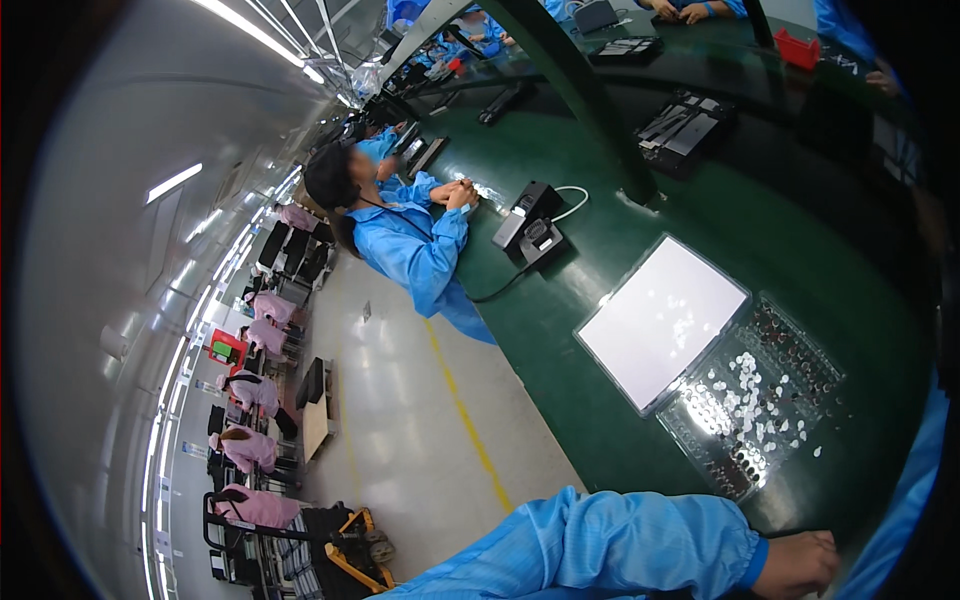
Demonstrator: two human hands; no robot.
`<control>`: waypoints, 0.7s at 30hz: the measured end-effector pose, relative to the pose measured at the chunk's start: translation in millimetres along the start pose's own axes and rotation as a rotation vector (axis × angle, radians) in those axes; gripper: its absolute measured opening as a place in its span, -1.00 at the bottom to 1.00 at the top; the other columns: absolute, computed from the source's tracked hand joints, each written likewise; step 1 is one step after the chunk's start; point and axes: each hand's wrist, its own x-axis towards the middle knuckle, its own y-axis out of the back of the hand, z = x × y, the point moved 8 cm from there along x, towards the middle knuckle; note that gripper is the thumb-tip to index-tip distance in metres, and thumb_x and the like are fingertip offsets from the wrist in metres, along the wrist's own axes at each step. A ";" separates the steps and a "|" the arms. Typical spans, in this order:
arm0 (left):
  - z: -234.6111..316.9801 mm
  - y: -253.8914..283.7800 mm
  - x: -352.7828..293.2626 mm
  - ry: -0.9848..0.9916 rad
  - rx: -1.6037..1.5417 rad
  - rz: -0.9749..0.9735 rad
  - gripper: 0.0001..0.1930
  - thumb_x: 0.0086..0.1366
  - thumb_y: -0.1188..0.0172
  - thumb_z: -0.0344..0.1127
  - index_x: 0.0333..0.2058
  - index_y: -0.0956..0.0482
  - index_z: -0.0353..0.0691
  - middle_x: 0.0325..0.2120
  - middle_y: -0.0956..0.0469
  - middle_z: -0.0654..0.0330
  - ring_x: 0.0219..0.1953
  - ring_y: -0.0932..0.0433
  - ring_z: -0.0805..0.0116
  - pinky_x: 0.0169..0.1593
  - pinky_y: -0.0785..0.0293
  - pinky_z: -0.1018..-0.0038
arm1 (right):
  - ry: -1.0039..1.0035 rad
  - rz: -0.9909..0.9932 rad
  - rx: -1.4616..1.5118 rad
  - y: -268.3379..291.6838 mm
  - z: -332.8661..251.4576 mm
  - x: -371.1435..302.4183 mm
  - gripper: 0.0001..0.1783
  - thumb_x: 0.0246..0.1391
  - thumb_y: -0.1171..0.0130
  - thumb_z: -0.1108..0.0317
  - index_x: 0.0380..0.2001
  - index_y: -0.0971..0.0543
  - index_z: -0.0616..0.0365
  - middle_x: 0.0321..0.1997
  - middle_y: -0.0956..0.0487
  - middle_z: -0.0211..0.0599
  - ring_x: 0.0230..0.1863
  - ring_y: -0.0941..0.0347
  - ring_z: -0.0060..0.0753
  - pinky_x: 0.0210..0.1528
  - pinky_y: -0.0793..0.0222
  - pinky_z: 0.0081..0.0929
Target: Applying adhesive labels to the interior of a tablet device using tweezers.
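My left hand [797, 563], in a blue sleeve, rests low at the right on the green tabletop [600, 430]. Its fingers are curled in, and whatever they may hold is hidden. Beyond it lies a clear plastic tray [715, 455] with rows of small round dark pockets. Many small white pieces [747, 390] are scattered over the tray's middle, and a few sit near its right edge. Against the tray's left side is a white sheet [662, 325] on a clear panel. A blue sleeve [915, 480] shows along the right rim; my right hand is not visible.
A black device [530, 225] with a pale cable stands farther along the table. Beside it sits a co-worker [400, 235] in blue, hands together. A green post [575, 95] rises from the tabletop. Dark trays [685, 130] and a red bin [796, 48] lie beyond. A pallet jack [355, 550] stands on the floor.
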 end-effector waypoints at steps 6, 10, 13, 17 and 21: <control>-19.1 -10.0 -10.7 0.090 -0.040 0.034 -0.92 0.12 -0.16 -0.41 -0.47 -0.63 -0.17 -0.39 -0.58 0.11 -0.23 -0.54 0.07 -0.02 -0.37 0.20 | -0.059 -0.058 0.030 44.8 -47.6 -13.3 -0.48 0.06 -0.35 0.21 0.04 -0.49 0.22 -0.30 -0.67 -0.07 -0.26 -0.64 -0.02 -0.24 -0.60 -0.22; -14.3 -6.9 -7.1 0.100 -0.103 0.026 -0.88 0.17 -0.12 -0.44 -0.46 -0.65 -0.18 -0.36 -0.56 0.13 -0.20 -0.50 0.07 0.02 -0.36 0.23 | -0.229 0.027 -0.130 40.6 -50.6 -40.2 -0.45 0.12 -0.28 0.26 0.16 -0.41 0.15 -0.11 -0.62 -0.07 -0.11 -0.59 -0.03 -0.07 -0.54 -0.23; -12.0 -8.3 -6.3 0.092 -0.103 0.018 -0.90 0.16 -0.14 -0.44 -0.46 -0.64 -0.18 -0.35 -0.57 0.11 -0.21 -0.51 0.07 0.02 -0.37 0.22 | -0.409 0.151 -0.344 23.4 -47.2 -56.3 -0.41 0.22 -0.14 0.42 0.31 -0.33 0.06 0.13 -0.52 -0.08 0.10 -0.50 -0.08 0.14 -0.44 -0.23; -19.0 0.8 -10.7 0.142 0.022 -0.041 -0.92 0.18 -0.16 -0.43 -0.38 -0.63 -0.23 -0.31 -0.57 0.08 -0.20 -0.54 0.05 0.02 -0.37 0.20 | -0.527 -0.175 -0.046 51.3 -81.7 -12.5 -0.38 0.25 0.07 0.59 0.39 -0.24 0.14 0.29 -0.41 -0.04 0.22 -0.41 -0.06 0.27 -0.36 -0.22; -4.1 3.5 2.1 0.137 -0.144 -0.086 -0.91 0.25 -0.13 -0.44 -0.32 -0.61 -0.25 -0.28 -0.56 0.08 -0.15 -0.56 0.08 0.00 -0.41 0.22 | -0.475 0.124 -0.120 107.3 -33.6 -56.3 -0.44 0.25 0.00 0.59 0.32 -0.33 0.17 0.22 -0.47 0.03 0.20 -0.45 0.00 0.18 -0.48 -0.17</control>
